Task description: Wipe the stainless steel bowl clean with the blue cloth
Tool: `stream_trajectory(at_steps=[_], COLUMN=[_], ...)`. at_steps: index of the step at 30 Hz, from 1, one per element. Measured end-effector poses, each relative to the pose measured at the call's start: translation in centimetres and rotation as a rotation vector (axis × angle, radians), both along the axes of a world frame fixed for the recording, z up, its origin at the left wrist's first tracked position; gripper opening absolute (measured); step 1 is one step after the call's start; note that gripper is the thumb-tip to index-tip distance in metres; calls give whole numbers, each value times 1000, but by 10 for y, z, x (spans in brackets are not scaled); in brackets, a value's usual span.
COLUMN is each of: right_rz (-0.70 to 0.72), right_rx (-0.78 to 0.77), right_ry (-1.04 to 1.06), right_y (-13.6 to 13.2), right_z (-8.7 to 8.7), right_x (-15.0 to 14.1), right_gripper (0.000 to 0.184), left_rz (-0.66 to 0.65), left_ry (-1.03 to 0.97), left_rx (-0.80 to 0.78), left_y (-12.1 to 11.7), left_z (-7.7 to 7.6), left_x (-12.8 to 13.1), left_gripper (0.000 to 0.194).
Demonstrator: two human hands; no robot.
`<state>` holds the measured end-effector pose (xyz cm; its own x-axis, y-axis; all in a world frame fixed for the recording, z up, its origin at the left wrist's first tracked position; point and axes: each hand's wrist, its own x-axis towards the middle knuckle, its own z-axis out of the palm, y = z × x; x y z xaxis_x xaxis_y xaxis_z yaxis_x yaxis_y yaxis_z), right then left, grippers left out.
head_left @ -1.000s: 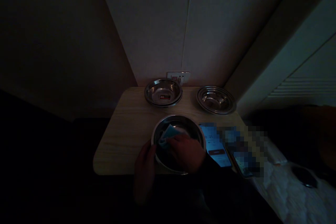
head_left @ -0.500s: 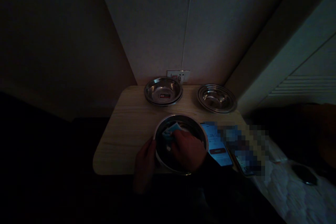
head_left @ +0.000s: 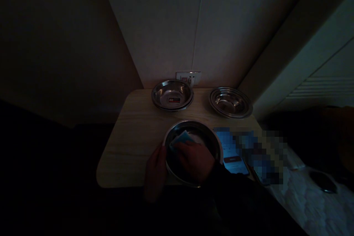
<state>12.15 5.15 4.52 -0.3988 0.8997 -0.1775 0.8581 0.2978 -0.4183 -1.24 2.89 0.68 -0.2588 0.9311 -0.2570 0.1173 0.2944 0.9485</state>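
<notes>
A steel basin [head_left: 212, 138] sits near the front edge of the light wooden table [head_left: 129, 132]. Inside it, my right hand [head_left: 195, 160] is closed on a blue cloth [head_left: 182, 138] and presses it against the basin's inner side, at the left. The cloth is partly hidden under my fingers. My left hand [head_left: 155, 171] grips the basin's rim from the left. Dim light hides most of that hand's fingertips.
Nested steel basins [head_left: 173, 94] with a label stand at the back by a wall socket [head_left: 188, 77]. More nested basins [head_left: 231, 103] are at the back right. A lit phone [head_left: 233, 158] lies right of my basin, beside a blurred patch. Quilted white bedding [head_left: 306, 201] borders the table.
My right hand has shifted the cloth about inside the basin. The basin and my left hand have moved slightly to the right, and the view has tilted a little.
</notes>
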Motion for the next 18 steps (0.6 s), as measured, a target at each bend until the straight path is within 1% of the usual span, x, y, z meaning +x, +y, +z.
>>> stream_trajectory(at_steps=[5,9,14,16,18], right_rz=[-63,-15,67,59,12], right_rx=[-3,-6,-23,-30,-17], right_ry=[85,159,153,148,131], right_y=[1,2,0,0,-1], right_z=[-3,-8,-7,-6,-5], right_x=[-2,-6,-10,-13,-15], right_gripper=[31,33,29,28,29], left_rz=[20,64,67,73,72], left_ry=[8,76,139,158,169], left_rx=[-21,-42,-30,-21,-2], left_y=[-1,-1,-4,-5,-5], left_z=[-4,-9,-12,-11,-10], left_x=[0,2,4,4,4], left_gripper=[41,41,40,39,38])
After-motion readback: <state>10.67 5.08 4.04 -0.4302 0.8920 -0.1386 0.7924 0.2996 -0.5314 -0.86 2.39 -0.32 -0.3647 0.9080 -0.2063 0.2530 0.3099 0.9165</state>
